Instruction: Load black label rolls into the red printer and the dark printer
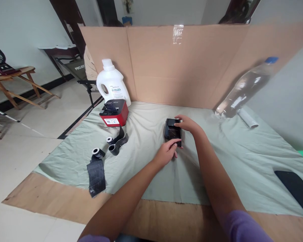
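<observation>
A small black box-shaped device (173, 129) lies on the cloth between my hands; it looks like a portable receipt printer, though its details are too dark to confirm. My left hand (167, 152) grips its near edge, fingers on top and others underneath. At the far right corner, my right hand (188, 124) closes its thumb and fingers on the device's upper part. To the left lie a black paper roll (98, 153) with a long strip (96, 176) unrolled, and another unwound black roll (117, 143). Behind them stands a red and black printer-like box (114, 113).
A white detergent jug (112, 82) stands behind the red box. Cardboard (166, 67) walls the back. On the right are a large clear bottle (244, 89) leaning on the cardboard, a white tube (247, 118) and a black phone-like slab (296, 190). Pale green cloth (146, 117) covers the board.
</observation>
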Tool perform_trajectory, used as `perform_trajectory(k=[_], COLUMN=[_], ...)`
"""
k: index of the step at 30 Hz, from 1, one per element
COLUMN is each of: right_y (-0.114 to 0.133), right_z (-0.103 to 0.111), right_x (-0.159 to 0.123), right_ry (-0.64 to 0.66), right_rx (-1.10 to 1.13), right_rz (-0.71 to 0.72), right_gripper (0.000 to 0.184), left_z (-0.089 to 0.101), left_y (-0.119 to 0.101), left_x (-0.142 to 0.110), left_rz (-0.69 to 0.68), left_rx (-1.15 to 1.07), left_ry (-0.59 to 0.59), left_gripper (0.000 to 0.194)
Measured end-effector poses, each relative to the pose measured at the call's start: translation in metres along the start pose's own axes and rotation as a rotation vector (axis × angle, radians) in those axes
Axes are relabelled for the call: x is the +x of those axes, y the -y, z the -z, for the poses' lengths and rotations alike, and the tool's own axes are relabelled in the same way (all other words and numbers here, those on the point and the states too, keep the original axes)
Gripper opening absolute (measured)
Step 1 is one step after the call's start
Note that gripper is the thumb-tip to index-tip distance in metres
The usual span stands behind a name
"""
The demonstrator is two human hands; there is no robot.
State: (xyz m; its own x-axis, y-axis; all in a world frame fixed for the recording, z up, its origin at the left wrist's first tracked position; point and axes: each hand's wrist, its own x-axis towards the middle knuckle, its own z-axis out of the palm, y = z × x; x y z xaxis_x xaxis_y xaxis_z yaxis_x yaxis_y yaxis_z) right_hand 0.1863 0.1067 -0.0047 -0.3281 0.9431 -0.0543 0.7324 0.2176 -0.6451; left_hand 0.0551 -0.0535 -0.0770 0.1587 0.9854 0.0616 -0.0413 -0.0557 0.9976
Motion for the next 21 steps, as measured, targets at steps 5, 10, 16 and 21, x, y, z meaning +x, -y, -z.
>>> perform_trajectory(k=[5, 10, 16, 21], right_y=[0.001, 0.008, 0.004, -0.001], right_z=[0.000, 0.001, -0.008, -0.012], right_x=[0.000, -0.003, -0.001, 0.000], right_ry=[0.115, 0.175, 0.124, 0.113], right_rx=[0.084, 0.122, 0.151, 0.206], right_rz=[-0.191, -0.305, -0.323, -0.323], right_gripper=[0.061, 0.064, 0.066, 0.064], left_z=[0.000, 0.000, 0.000, 0.000], left_y=[-0.001, 0.000, 0.000, 0.000], left_x=[0.000, 0.001, 0.001, 0.001], left_rz=[0.000, -0.001, -0.005, -0.009], left_rx=[-0.001, -0.001, 0.007, 0.005], left_ry=[0.008, 0.012, 0.015, 0.006], left_gripper=[0.042, 0.042, 0.042, 0.042])
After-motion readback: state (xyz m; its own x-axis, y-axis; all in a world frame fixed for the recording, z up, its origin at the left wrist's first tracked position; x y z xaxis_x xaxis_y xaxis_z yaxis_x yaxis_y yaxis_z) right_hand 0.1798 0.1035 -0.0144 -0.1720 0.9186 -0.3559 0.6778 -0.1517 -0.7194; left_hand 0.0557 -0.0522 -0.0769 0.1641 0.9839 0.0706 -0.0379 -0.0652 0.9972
